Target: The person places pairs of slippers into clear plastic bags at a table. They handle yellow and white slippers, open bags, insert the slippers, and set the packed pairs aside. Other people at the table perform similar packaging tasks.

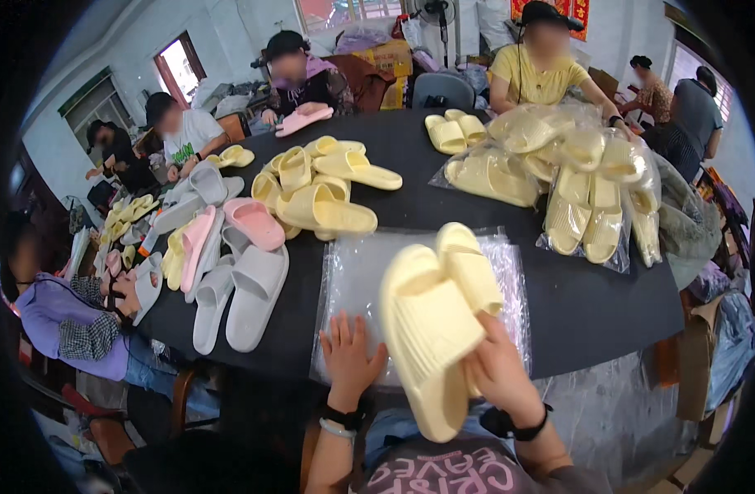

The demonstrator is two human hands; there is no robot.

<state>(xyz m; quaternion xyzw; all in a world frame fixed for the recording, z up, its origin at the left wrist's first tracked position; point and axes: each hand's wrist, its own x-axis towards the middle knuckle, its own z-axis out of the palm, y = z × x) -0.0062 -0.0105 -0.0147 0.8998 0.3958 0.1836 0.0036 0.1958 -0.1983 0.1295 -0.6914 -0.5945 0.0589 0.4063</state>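
My right hand (498, 372) grips a pair of pale yellow slippers (431, 321), held upright above the table's near edge. The ribbed strap of the nearer slipper faces me, and the second slipper shows behind it, farther right. My left hand (351, 354) lies flat with its fingers spread on a stack of clear plastic bags (352, 276). The held slippers hide the middle of that stack.
Loose yellow slippers (328, 206) lie beyond the bags. Grey slippers (258, 292) and pink slippers (258, 222) are heaped at left. Bagged yellow slippers (583, 210) are piled at far right on the black table (608, 313). Several people sit around it.
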